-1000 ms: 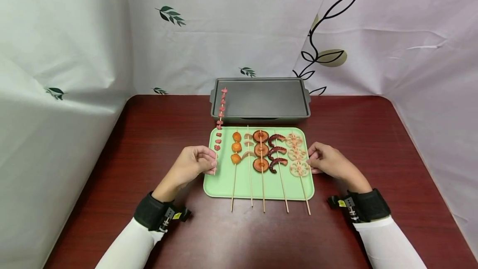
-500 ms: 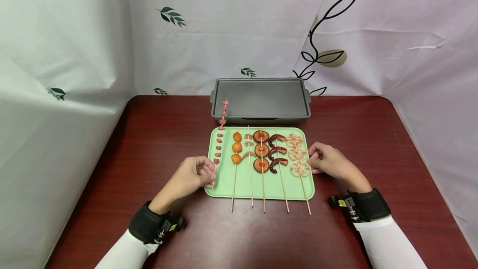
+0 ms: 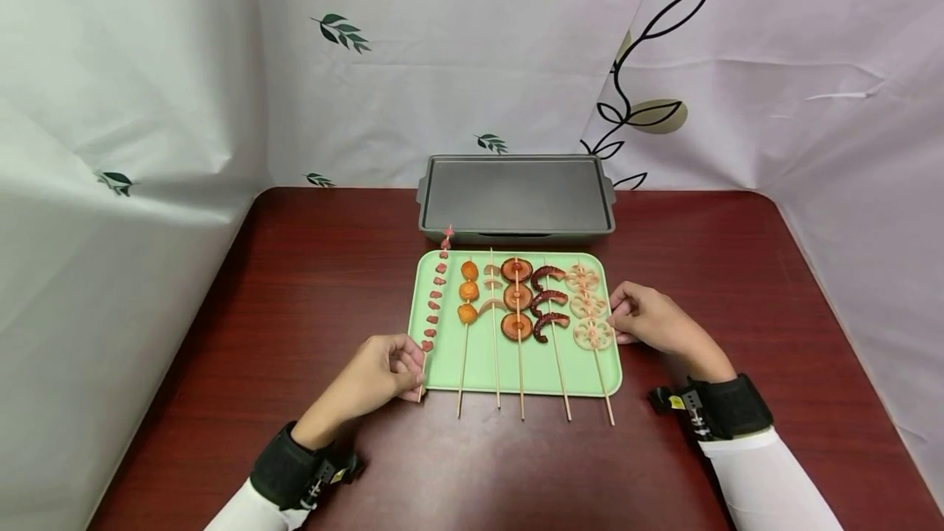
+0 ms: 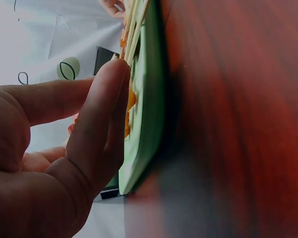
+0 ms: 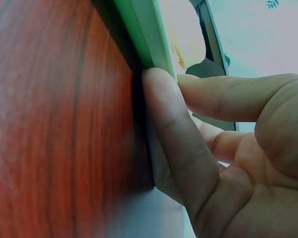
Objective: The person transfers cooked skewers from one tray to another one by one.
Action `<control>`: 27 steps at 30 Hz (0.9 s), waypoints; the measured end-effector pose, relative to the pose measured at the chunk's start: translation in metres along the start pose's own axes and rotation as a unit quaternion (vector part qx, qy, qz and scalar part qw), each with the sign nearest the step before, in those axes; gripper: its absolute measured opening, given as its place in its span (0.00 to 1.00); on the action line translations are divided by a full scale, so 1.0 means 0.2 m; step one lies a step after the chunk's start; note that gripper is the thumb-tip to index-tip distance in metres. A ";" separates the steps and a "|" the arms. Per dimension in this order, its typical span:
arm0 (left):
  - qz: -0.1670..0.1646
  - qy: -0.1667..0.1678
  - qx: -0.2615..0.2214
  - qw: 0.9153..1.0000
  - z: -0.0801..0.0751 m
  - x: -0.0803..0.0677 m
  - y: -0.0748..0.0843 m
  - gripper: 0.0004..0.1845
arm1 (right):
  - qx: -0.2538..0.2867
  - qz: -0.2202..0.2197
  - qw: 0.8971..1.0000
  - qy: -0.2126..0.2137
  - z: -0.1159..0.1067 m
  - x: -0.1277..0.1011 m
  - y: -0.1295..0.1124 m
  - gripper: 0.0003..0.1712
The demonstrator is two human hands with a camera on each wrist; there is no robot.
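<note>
My left hand [image 3: 379,375] pinches the bare stick of a skewer of small red meat pieces [image 3: 435,295], at the left side of a light green tray [image 3: 479,377]. The skewer's far tip reaches past the tray's back edge. In the left wrist view the left thumb and fingers [image 4: 97,109] hide most of the stick. My right hand [image 3: 652,319] grips the tray's right rim. Its thumb and a finger meet on the green edge [image 5: 151,42] in the right wrist view.
Side by side on the tray lie skewers of orange balls [image 3: 468,291], thin pale slices [image 3: 492,284], mushrooms [image 3: 517,298], dark red octopus tentacles [image 3: 549,298] and lotus root slices [image 3: 588,306]. Behind stands a grey griddle pan [image 3: 516,193]. Everything sits on a reddish-brown table [image 3: 708,269].
My left hand has drawn the meat skewer toward the front, so its tip has left the area over the griddle pan. The right hand keeps its place on the tray rim.
</note>
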State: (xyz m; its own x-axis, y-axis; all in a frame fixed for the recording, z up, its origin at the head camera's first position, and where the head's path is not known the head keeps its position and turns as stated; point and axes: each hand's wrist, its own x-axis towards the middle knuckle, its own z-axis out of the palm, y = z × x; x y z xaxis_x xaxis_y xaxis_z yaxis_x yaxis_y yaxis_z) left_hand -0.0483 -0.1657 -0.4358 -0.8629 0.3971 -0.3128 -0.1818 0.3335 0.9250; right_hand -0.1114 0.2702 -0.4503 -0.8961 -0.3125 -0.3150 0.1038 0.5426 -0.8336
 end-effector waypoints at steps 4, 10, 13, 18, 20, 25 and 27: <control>-0.010 -0.002 -0.015 1.000 0.01 -0.02 -0.02 0.07 | 0.009 -0.010 1.000 -0.003 0.00 0.00 -0.01 0.10; -0.025 0.001 -0.034 0.999 0.02 -0.05 -0.03 0.07 | 0.005 -0.011 1.000 -0.002 0.00 0.00 0.00 0.10; -0.033 0.008 -0.043 0.998 0.03 -0.05 -0.03 0.07 | 0.002 -0.006 1.000 0.002 0.00 0.00 0.01 0.10; -0.047 0.027 -0.043 0.998 0.04 -0.06 -0.02 0.07 | 0.001 -0.006 1.000 0.002 0.00 0.00 0.01 0.10; -0.050 0.032 -0.040 0.997 0.04 -0.07 -0.01 0.07 | 0.001 -0.007 1.000 0.002 0.01 0.00 0.01 0.10; -0.052 0.044 -0.025 0.997 0.04 -0.08 0.00 0.08 | 0.002 -0.009 1.000 0.002 0.00 0.00 0.01 0.10; -0.052 0.052 -0.013 0.997 0.04 -0.07 0.00 0.08 | 0.001 -0.010 1.000 0.002 0.00 0.00 0.01 0.10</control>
State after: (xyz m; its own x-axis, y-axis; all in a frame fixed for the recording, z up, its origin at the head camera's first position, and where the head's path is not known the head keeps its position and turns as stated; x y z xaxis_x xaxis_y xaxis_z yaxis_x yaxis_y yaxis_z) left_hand -0.0316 -0.1642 -0.4337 -0.8827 0.2697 -0.3848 -0.2845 0.3450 0.8944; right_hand -0.1107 0.2709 -0.4517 -0.8998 -0.3195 -0.2972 0.0877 0.5348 -0.8404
